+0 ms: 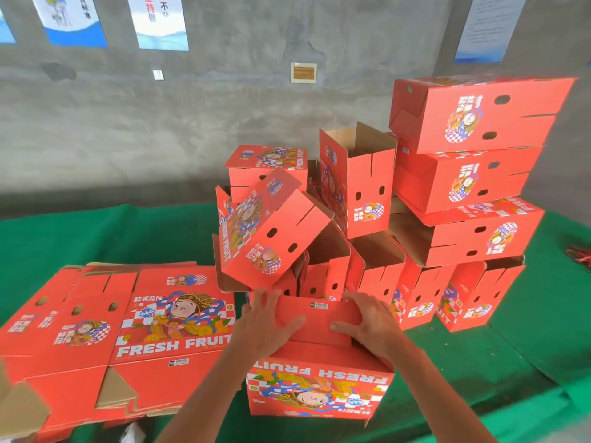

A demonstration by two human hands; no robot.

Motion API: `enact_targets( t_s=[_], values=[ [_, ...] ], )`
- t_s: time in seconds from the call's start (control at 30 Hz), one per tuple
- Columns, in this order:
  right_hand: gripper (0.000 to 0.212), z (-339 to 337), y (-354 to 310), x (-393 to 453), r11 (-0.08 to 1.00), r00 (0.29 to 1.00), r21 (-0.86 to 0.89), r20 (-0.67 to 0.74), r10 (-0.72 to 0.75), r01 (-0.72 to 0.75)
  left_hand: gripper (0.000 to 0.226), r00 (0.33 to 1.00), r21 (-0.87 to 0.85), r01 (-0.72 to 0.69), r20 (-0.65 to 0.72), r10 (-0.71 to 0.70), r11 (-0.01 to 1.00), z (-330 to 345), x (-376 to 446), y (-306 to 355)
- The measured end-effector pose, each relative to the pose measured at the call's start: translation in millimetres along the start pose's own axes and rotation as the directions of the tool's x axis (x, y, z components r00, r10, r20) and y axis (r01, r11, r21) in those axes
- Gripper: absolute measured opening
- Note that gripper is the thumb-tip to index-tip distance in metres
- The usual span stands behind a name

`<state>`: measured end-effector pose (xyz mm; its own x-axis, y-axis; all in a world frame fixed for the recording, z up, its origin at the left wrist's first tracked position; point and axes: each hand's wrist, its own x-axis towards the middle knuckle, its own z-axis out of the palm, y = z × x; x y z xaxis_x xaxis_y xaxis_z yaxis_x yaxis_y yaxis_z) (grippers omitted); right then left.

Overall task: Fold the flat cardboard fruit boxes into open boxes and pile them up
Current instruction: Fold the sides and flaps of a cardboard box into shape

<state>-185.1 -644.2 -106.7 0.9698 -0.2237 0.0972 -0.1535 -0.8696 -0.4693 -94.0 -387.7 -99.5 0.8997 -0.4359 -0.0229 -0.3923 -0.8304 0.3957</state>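
Note:
A red fruit box (319, 388) stands near the table's front edge, its printed side facing me upside down. Both my hands lie on its top flap (318, 321). My left hand (268, 321) presses the flap's left part with straight fingers. My right hand (367, 324) holds the flap's right end, fingers spread over it and thumb behind its far edge. A stack of flat red boxes (128, 327) lies to the left. Behind the box rises a pile of folded boxes (431, 203), some upright and open, some tipped on their sides.
A green cloth (80, 238) covers the table. One folded box (265, 228) leans tilted just beyond my hands. The tall stack at the right reaches high against the grey concrete wall (160, 123). Red cords (580, 255) lie at the far right.

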Motion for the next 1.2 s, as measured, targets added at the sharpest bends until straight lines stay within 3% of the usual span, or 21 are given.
enact_targets(
  t_s=[0.07, 0.13, 0.2, 0.3, 0.37, 0.43, 0.5, 0.53, 0.6, 0.7, 0.77, 0.9, 0.93, 1.03, 1.2],
  values=[
    [0.074, 6.4, -5.3, -1.6, 0.981, 1.000, -0.195, -0.007, -0.014, 0.012, 0.103, 0.999, 0.105, 0.051, 0.010, -0.053, 0.993, 4.4, 0.5, 2.9],
    [0.074, 10.5, -10.1, -2.5, 0.953, 1.000, -0.304, -0.028, -0.006, -0.003, 0.113, 0.995, 0.122, 0.098, -0.006, -0.098, 0.988, 9.4, 3.3, 6.8],
    [0.071, 9.3, -12.1, -4.4, 0.974, 0.997, -0.220, -0.062, 0.042, -0.055, 0.106, 0.994, 0.116, 0.110, -0.033, -0.107, 0.987, 11.6, 5.4, 7.9],
    [0.052, 1.2, -11.7, -4.9, 0.970, 0.954, 0.138, -0.200, 0.223, -0.198, 0.094, 0.991, 0.075, 0.124, -0.068, -0.119, 0.990, 8.6, 9.0, 2.1],
    [0.049, -6.7, -11.1, -6.9, 0.843, 0.877, 0.412, -0.179, 0.446, -0.345, 0.095, 0.986, 0.040, 0.150, -0.073, -0.147, 0.988, 4.9, 13.4, -1.8],
    [0.045, -9.1, -7.4, -13.4, 0.561, 0.771, 0.641, 0.077, 0.632, -0.524, 0.097, 0.984, 0.005, 0.167, -0.069, -0.166, 0.986, 0.8, 17.6, -4.2],
    [0.033, -5.5, -4.7, -29.6, 0.350, 0.686, 0.659, 0.356, 0.634, -0.666, 0.098, 0.985, -0.021, 0.164, -0.054, -0.165, 0.986, -2.4, 19.2, -6.9],
    [0.030, -2.6, -1.0, -39.1, 0.354, 0.655, 0.589, 0.439, 0.615, -0.727, 0.098, 0.986, -0.032, 0.156, -0.050, -0.157, 0.987, -3.1, 19.6, -8.9],
    [0.024, 4.3, 7.5, -54.6, 0.461, 0.614, 0.406, 0.541, 0.575, -0.789, 0.099, 0.989, -0.050, 0.138, -0.052, -0.141, 0.989, -3.1, 21.3, -13.9],
    [0.022, 7.4, 12.1, -67.3, 0.646, 0.574, 0.157, 0.643, 0.507, -0.747, 0.100, 0.990, -0.075, 0.127, -0.056, -0.131, 0.989, -2.5, 20.7, -21.4],
    [0.032, 11.7, 14.2, -69.2, 0.707, 0.630, 0.139, 0.594, 0.500, -0.693, 0.099, 0.991, -0.093, 0.117, -0.056, -0.122, 0.989, -1.6, 19.9, -27.2],
    [0.035, 4.2, 0.3, -63.5, 0.594, 0.696, 0.376, 0.499, 0.517, -0.711, 0.094, 0.992, -0.141, 0.105, -0.050, -0.113, 0.984, -6.2, 19.5, -44.6],
    [0.036, 0.4, -2.7, -64.0, 0.619, 0.715, 0.379, 0.501, 0.488, -0.688, 0.094, 0.992, -0.157, 0.108, -0.043, -0.116, 0.982, -7.4, 18.8, -50.0],
    [0.046, -4.0, -2.2, -69.3, 0.601, 0.722, 0.427, 0.547, 0.423, -0.676, 0.093, 0.993, -0.216, 0.107, -0.028, -0.116, 0.971, -11.0, 16.7, -62.7],
    [0.061, 6.4, 3.4, -81.9, 0.414, 0.699, 0.567, 0.626, 0.346, -0.712, 0.080, 0.994, -0.282, 0.087, -0.039, -0.102, 0.956, -15.8, 10.8, -66.9]
  ],
)
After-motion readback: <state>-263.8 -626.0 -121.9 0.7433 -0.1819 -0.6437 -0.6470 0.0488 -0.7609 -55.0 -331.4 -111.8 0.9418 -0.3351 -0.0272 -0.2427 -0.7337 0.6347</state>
